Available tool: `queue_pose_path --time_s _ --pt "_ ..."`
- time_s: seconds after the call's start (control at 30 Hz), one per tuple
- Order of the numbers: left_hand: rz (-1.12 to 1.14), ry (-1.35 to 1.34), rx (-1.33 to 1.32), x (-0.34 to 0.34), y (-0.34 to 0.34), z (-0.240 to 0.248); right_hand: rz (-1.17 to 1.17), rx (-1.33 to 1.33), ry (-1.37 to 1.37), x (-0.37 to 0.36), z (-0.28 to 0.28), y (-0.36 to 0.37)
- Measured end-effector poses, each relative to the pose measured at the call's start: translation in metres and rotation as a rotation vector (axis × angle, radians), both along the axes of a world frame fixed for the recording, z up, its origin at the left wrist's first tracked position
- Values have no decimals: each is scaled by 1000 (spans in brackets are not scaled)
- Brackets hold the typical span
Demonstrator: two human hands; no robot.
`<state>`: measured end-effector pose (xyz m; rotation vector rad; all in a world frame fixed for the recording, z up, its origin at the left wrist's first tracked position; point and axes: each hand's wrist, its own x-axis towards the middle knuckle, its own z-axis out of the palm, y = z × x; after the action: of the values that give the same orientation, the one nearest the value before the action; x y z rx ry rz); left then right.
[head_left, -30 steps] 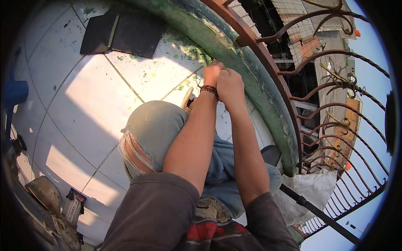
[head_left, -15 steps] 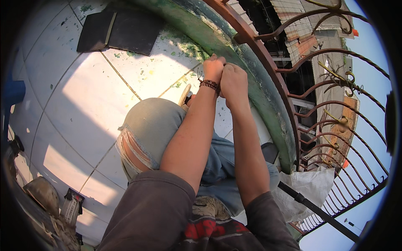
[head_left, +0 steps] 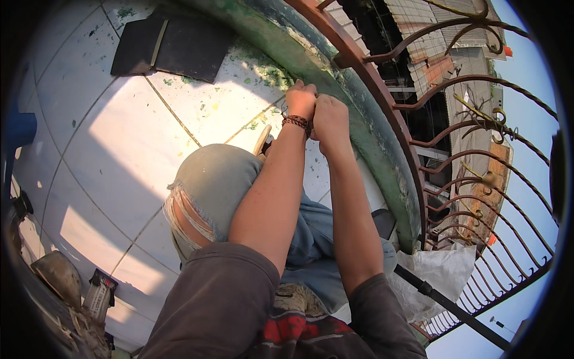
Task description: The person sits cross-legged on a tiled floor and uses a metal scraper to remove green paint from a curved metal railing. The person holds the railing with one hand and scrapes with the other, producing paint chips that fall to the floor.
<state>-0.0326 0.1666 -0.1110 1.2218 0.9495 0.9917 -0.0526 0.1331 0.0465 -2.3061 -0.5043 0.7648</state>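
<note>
Both hands are together just above the foot of a low curved wall [head_left: 359, 113] with worn green paint. My left hand [head_left: 301, 102] is closed, a braided brown bracelet on its wrist. Right beside it, almost touching, my right hand [head_left: 330, 119] is closed too, knuckles up. The backs of the hands and the fingers hide whatever they may grip. Green paint flakes [head_left: 272, 76] lie scattered on the white floor tiles along the wall's base, close to my left hand.
A black flat panel [head_left: 191, 51] lies on the tiles at the far left. Rusty railing bars [head_left: 436, 90] top the wall. On the right are a white sack [head_left: 436, 275] and a black pole [head_left: 454, 308]. A blue object [head_left: 21, 128] stands at the left edge.
Both closed hands have shifted slightly left and toward me along the wall. The view has tilted a little; the panel and flakes lie as before.
</note>
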Motion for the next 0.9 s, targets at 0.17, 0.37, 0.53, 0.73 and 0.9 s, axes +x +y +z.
queue_pose_path --time_s 0.17,0.37,0.53,0.73,0.9 --pt "50 207 532 -5 10 3 -3 117 -49 9 -17 -2" --pt "96 -223 -330 -2 9 27 -9 114 -44 10 -16 2" --pt "93 -51 83 3 10 -2 13 88 -17 16 -17 4" --pt "176 -232 -59 3 7 1 82 -50 -38 12 -6 5" --pt "150 -66 122 -1 6 -2 115 -111 -26 17 -8 10"
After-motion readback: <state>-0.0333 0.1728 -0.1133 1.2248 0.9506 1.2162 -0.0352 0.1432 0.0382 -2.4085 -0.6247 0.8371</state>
